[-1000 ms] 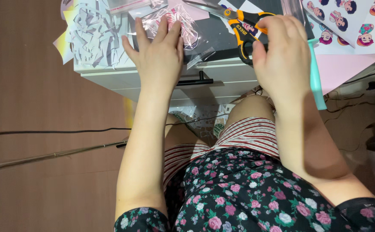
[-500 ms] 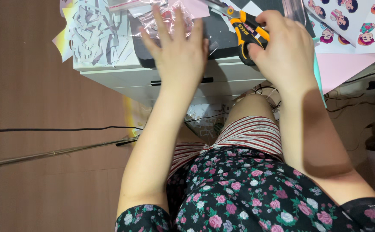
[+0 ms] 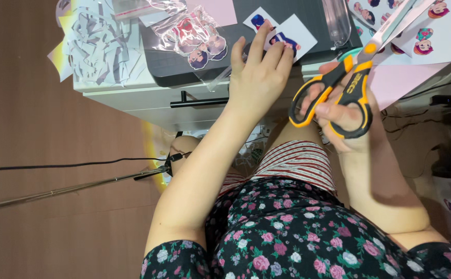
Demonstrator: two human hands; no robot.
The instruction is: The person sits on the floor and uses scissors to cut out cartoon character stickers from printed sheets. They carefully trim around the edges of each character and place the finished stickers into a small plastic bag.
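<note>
My right hand grips a pair of scissors with orange and black handles, blades pointing up over the desk edge. My left hand lies flat with fingers spread, fingertips on a small white paper cut-out bearing a cartoon figure, on the dark mat. A second small cut-out lies just beyond the fingers. A clear bag of cartoon stickers sits left of my left hand.
A pile of white paper scraps covers the desk's left end. A sticker sheet and pink paper lie at right. A clear plastic tube rests on the mat. A drawer handle and floor cables are below.
My left hand moved right from the sticker bag onto the small cut-out. My right hand pulled the scissors back off the desk and raised them nearer to me.
</note>
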